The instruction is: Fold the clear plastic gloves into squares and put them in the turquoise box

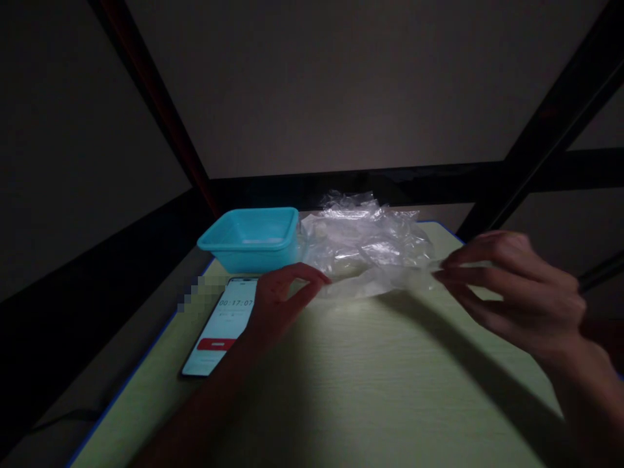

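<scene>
A thin clear plastic bag (385, 281) is stretched flat between my two hands just above the pale green table (370, 390). My left hand (280, 300) pinches its left end with thumb and fingertips. My right hand (511, 292) pinches its right end, fingers pressed together. Behind the stretched bag lies a crumpled heap of more clear plastic bags (363, 237).
A turquoise plastic tub (251, 239) stands at the back left of the table. A phone (221, 325) with a running timer lies face up under my left wrist. Dark metal frame bars (536, 130) rise behind and beside the table.
</scene>
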A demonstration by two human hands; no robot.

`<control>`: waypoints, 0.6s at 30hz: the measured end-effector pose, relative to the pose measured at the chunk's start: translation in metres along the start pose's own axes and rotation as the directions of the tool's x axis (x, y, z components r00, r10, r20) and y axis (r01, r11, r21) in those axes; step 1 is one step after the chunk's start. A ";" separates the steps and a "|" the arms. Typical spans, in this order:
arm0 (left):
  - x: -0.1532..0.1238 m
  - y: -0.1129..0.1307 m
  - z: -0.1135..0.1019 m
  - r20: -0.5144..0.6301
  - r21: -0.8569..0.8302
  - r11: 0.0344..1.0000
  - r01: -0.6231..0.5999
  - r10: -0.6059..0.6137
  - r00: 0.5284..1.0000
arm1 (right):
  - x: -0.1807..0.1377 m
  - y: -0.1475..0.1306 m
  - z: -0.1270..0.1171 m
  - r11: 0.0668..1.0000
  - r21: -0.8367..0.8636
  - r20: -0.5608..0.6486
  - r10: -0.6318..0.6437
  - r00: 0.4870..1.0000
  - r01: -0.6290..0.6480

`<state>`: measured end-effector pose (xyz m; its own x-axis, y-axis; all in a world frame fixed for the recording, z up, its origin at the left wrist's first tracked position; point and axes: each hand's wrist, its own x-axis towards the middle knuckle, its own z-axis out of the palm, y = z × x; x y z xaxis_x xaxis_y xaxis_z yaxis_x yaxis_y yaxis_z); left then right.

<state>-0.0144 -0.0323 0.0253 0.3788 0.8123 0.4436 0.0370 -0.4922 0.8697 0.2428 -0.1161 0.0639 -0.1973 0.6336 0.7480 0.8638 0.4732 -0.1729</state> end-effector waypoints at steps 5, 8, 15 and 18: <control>0.004 -0.003 -0.014 0.575 0.001 0.983 0.186 -0.153 0.804 | -0.010 0.020 -0.008 0.898 0.292 0.702 0.033 0.711 -0.330; 0.002 0.001 -0.013 0.792 0.058 0.961 0.269 -0.208 0.574 | -0.018 0.026 -0.015 0.813 0.293 0.860 0.006 0.510 -0.503; 0.002 -0.009 0.005 0.603 0.070 0.926 0.371 -0.336 0.723 | -0.005 0.022 -0.005 0.792 0.327 0.783 0.078 0.617 -0.515; 0.001 -0.020 0.014 0.233 0.242 0.932 0.269 -0.325 0.916 | 0.001 0.016 0.015 0.831 0.332 0.643 0.147 0.752 -0.446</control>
<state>-0.0016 -0.0259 0.0054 0.5509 0.8313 0.0732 0.3601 -0.3160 0.8778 0.2497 -0.0985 0.0519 -0.3196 0.9392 0.1253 0.6519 0.3139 -0.6903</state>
